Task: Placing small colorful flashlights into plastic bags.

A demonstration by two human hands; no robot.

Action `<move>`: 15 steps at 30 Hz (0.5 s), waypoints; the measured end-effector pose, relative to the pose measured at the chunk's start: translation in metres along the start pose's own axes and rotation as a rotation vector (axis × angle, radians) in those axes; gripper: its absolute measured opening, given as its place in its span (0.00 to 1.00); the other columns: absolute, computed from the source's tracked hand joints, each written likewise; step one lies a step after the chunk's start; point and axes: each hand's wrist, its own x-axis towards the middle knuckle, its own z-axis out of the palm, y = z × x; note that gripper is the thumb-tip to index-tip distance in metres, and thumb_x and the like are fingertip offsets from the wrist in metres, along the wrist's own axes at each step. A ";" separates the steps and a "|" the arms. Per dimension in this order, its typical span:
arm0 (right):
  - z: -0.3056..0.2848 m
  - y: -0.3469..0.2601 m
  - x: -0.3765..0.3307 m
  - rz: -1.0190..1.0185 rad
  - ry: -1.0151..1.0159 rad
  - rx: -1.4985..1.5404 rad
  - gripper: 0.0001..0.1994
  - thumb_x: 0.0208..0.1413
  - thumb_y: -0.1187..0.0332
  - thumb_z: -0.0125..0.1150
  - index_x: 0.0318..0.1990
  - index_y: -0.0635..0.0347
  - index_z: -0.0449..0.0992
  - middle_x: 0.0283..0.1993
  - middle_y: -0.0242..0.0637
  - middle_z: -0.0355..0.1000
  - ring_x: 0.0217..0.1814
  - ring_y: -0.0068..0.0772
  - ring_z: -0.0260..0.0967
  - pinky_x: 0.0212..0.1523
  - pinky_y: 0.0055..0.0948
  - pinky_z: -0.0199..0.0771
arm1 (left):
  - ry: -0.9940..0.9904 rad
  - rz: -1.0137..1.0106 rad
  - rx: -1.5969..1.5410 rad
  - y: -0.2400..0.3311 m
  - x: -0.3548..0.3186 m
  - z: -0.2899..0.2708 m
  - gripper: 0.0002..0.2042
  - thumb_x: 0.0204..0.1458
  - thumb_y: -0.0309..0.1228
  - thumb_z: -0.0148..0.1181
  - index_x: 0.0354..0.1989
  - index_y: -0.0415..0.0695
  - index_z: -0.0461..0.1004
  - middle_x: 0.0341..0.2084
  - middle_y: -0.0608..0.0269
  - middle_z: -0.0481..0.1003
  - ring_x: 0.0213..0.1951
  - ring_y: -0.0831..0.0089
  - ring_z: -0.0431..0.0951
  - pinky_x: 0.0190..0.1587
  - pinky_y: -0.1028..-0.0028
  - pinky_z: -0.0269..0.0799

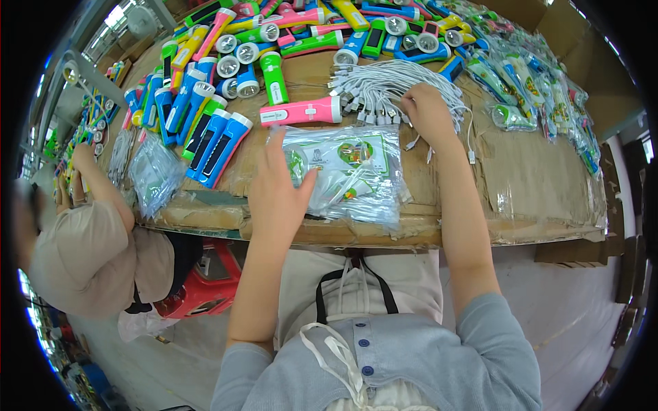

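Observation:
My left hand (276,186) lies flat, fingers spread, on a stack of clear plastic bags (349,175) with green and white printed cards inside, near the table's front edge. My right hand (426,109) reaches further back into a pile of white charging cables (380,85) and its fingers curl around some of them. A pink flashlight (301,112) lies on its side just behind the bags, between my two hands.
Many flashlights (212,130) in blue, green, pink and yellow cover the back and left of the cardboard-covered table (534,178). Packed bags (541,89) pile up at the right. Another person (89,246) works at the left, beside a red stool (205,288).

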 end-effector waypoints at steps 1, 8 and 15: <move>-0.002 -0.007 0.003 -0.015 -0.002 -0.003 0.07 0.50 0.67 0.57 0.35 0.58 0.76 0.33 0.43 0.72 0.40 0.46 0.68 0.40 0.41 0.68 | 0.013 -0.007 -0.002 -0.009 0.001 0.000 0.14 0.41 0.30 0.64 0.37 0.41 0.70 0.26 0.60 0.69 0.32 0.60 0.70 0.31 0.66 0.65; -0.059 -0.100 0.042 0.118 0.146 0.540 0.07 0.59 0.69 0.49 0.40 0.63 0.70 0.27 0.37 0.70 0.28 0.25 0.65 0.32 0.23 0.64 | -0.356 -0.211 0.056 -0.036 0.008 0.001 0.11 0.43 0.30 0.59 0.35 0.44 0.70 0.19 0.58 0.70 0.25 0.60 0.72 0.27 0.65 0.66; -0.045 -0.189 0.081 0.169 -0.023 1.544 0.07 0.60 0.71 0.48 0.43 0.62 0.68 0.29 0.26 0.62 0.33 0.18 0.61 0.39 0.21 0.65 | -0.323 -0.436 -0.277 -0.064 0.001 0.015 0.06 0.46 0.30 0.58 0.28 0.42 0.70 0.15 0.59 0.71 0.18 0.64 0.73 0.22 0.66 0.65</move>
